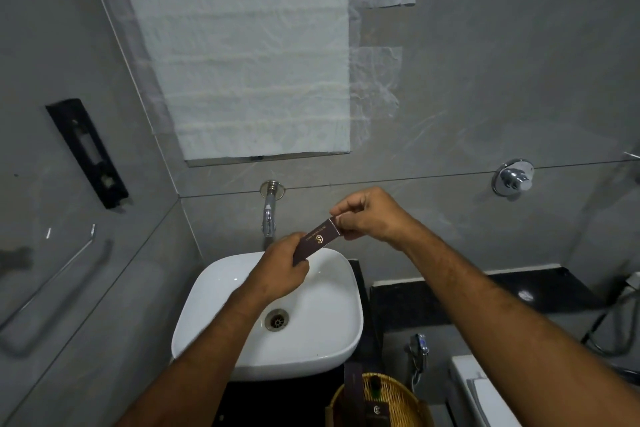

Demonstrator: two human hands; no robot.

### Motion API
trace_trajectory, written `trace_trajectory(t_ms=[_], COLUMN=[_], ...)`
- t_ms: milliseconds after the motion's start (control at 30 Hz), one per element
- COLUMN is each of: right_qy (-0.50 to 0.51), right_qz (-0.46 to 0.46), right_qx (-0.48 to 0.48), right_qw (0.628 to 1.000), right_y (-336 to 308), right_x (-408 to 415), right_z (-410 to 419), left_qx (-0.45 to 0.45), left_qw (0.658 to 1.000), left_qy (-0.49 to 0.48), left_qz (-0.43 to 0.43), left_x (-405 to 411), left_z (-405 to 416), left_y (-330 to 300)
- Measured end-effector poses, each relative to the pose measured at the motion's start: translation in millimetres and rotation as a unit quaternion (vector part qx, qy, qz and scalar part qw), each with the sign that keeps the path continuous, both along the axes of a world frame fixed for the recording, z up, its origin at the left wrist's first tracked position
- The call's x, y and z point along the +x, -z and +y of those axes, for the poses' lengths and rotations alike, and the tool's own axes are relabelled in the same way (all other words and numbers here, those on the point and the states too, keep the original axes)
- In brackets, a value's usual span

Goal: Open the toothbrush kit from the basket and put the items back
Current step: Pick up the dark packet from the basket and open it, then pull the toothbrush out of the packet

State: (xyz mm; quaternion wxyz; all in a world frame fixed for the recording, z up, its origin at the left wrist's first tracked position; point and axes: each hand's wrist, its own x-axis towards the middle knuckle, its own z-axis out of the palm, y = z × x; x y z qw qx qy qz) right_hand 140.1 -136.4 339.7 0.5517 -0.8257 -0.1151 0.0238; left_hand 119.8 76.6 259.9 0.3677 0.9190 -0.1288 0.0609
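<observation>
A slim dark brown toothbrush kit box (317, 241) with a gold logo is held above the white sink (311, 333). My left hand (282, 269) grips its lower end. My right hand (370, 215) pinches the flap at its upper end, where a pale edge shows. A woven wicker basket (398, 399) stands at the bottom of the view, right of the sink, with other dark brown boxes (375, 409) upright in it.
A chrome tap (268, 215) juts from the wall behind the box. A papered-over mirror hangs above. A towel rail (52, 291) is on the left wall, a chrome valve (512, 178) and a black counter (485, 295) on the right.
</observation>
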Motion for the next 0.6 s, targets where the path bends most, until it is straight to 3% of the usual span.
trace_trajectory(t_ms=[333, 500, 600], right_qy=[-0.008, 0.074, 0.098], right_qz=[0.054, 0.013, -0.022], right_qx=[0.018, -0.034, -0.012], right_qw=[0.998, 0.997, 0.995], right_y=[18, 28, 38], right_x=[8, 1, 0], right_z=[-2, 8, 9], left_qx=[0.087, 0.163, 0.172], left_qw=[0.996, 0.986, 0.985], left_qy=[0.012, 0.007, 0.009], left_qz=[0.021, 0.011, 0.008], left_x=[-5, -6, -4], left_z=[5, 2, 2], left_y=[-1, -6, -9])
